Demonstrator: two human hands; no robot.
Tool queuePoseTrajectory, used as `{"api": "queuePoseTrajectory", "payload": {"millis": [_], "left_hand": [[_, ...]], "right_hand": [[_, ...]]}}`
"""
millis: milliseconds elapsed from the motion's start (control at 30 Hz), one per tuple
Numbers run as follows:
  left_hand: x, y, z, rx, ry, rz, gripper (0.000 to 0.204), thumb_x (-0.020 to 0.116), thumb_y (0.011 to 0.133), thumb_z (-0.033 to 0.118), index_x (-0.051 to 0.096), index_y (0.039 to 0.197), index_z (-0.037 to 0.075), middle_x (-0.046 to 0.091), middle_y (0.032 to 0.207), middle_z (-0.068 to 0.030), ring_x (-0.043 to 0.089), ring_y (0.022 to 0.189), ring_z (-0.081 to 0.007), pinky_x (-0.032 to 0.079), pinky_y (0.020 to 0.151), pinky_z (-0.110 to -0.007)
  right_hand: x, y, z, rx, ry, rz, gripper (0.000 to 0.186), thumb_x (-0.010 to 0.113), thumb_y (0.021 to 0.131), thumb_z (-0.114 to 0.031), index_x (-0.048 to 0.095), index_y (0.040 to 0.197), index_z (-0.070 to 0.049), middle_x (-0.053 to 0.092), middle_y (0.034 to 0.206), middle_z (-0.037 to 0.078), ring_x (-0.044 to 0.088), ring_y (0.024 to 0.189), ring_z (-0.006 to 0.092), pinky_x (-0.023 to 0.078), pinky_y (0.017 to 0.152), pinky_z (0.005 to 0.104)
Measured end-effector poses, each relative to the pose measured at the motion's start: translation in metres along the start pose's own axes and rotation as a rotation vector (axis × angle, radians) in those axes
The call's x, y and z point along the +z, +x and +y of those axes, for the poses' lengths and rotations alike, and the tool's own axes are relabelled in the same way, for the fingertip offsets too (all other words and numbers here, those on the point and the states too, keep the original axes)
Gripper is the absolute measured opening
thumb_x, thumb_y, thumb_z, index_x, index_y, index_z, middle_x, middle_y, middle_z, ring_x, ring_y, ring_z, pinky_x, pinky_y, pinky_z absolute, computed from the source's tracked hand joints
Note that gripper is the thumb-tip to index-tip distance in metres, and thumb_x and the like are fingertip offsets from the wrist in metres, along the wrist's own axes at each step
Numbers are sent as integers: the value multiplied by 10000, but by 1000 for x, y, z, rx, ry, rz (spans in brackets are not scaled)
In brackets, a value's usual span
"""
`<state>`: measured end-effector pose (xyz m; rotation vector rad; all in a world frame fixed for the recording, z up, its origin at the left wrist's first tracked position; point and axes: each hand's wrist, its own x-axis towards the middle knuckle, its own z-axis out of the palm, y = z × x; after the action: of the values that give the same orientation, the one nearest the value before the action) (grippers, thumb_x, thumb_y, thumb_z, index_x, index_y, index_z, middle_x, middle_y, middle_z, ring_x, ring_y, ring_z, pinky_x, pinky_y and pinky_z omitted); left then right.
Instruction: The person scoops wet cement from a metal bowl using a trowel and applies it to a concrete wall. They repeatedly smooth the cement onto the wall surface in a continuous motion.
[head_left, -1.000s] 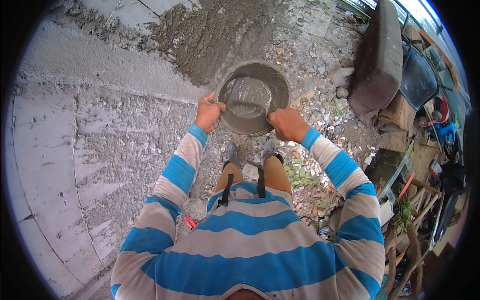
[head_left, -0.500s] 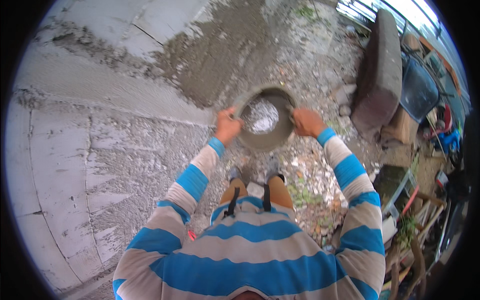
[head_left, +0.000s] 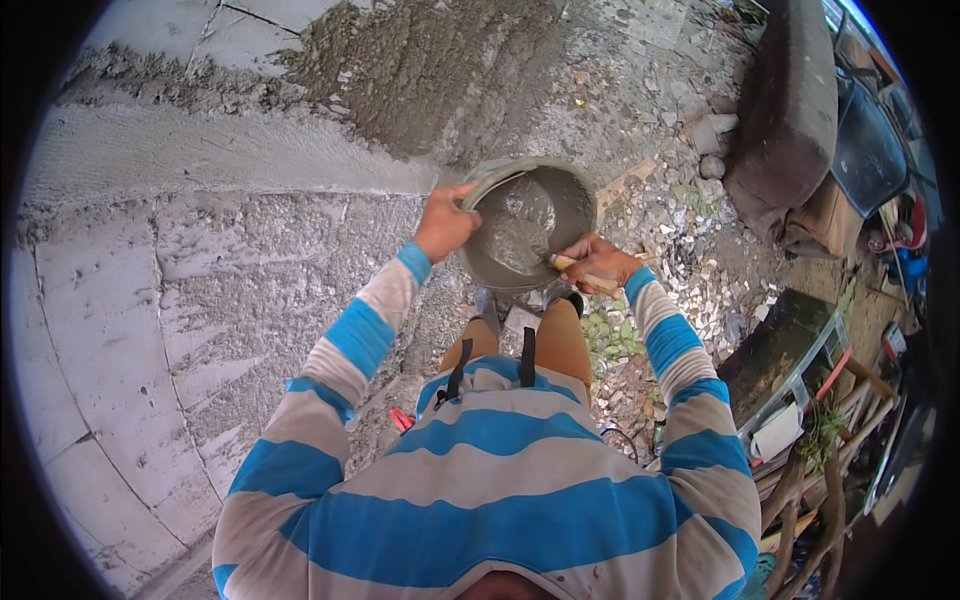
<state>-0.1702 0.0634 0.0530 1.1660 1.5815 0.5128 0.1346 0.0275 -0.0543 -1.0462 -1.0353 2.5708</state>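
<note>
A grey, cement-smeared bucket (head_left: 573, 200) is in front of me above my feet, its mouth facing up and somewhat tilted. Wet grey slurry (head_left: 515, 240) shows inside it. My left hand (head_left: 445, 222) is closed on the bucket's left rim. At its near right side, my right hand (head_left: 603, 260) grips a tool by its pale wooden handle (head_left: 598, 284). The tool's working end is hidden by the bucket and slurry, so I cannot tell its kind.
A grey block wall (head_left: 110, 320) with a smooth mortar band (head_left: 230, 155) fills the left. Wet mortar (head_left: 410, 80) covers the area ahead. Rubble (head_left: 690, 240) lies on the right, beside a worn brown padded piece (head_left: 790, 110), a dark blue chair (head_left: 868, 150) and piled wood (head_left: 830, 500).
My right hand has left the bucket's right rim area and come nearer, now visibly gripping the wooden handle. The bright glare inside the bucket has faded. My left hand stays at the rim.
</note>
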Motion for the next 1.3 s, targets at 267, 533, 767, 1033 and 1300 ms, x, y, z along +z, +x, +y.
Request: {"api": "queuePoseTrajectory", "payload": {"millis": [267, 533, 767, 1033, 1300], "left_hand": [[-47, -19, -42, -95, -370, 90, 578, 587, 720, -83, 635, 1290, -3, 688, 839, -67, 618, 645, -149, 500, 521, -307], [-48, -46, -92, -192, -896, 128, 491, 526, 705, -149, 616, 1160, 13, 647, 894, -62, 625, 711, -214, 555, 580, -389], [-92, -98, -130, -229, -916, 109, 512, 515, 694, -151, 619, 1171, 5, 658, 993, -93, 657, 847, -249, 591, 697, -420], [-137, -170, -203, -203, -845, 271, 514, 485, 727, -160, 600, 1204, -7, 640, 978, -112, 633, 791, -221, 549, 673, -349], [-129, -180, -214, -283, -812, 431, 442, 497, 764, -153, 615, 1166, -13, 641, 924, -105, 603, 754, -220, 514, 670, -344]], "right_hand": [[85, -45, -26, -162, 32, 115, 234, 697, 819, 16, 714, 1050, 51, 665, 704, 48, 577, 482, 91, 422, 419, 244], [177, -23, -15, -455, 305, 425, 356, 679, 854, -9, 628, 1192, 94, 639, 735, 86, 567, 461, 130, 413, 417, 266], [222, -31, -102, -1017, 570, 898, 264, 604, 883, -13, 632, 1131, 73, 652, 796, 111, 588, 501, 158, 452, 421, 257], [204, 22, -224, -1186, 215, 1924, 314, 667, 824, -21, 618, 1109, 100, 659, 836, 139, 648, 618, 218, 540, 552, 320], [285, 203, -284, -614, -603, 1387, 558, 718, 778, -175, 527, 1260, 29, 603, 1079, 188, 686, 893, 363, 556, 747, 455]]}}
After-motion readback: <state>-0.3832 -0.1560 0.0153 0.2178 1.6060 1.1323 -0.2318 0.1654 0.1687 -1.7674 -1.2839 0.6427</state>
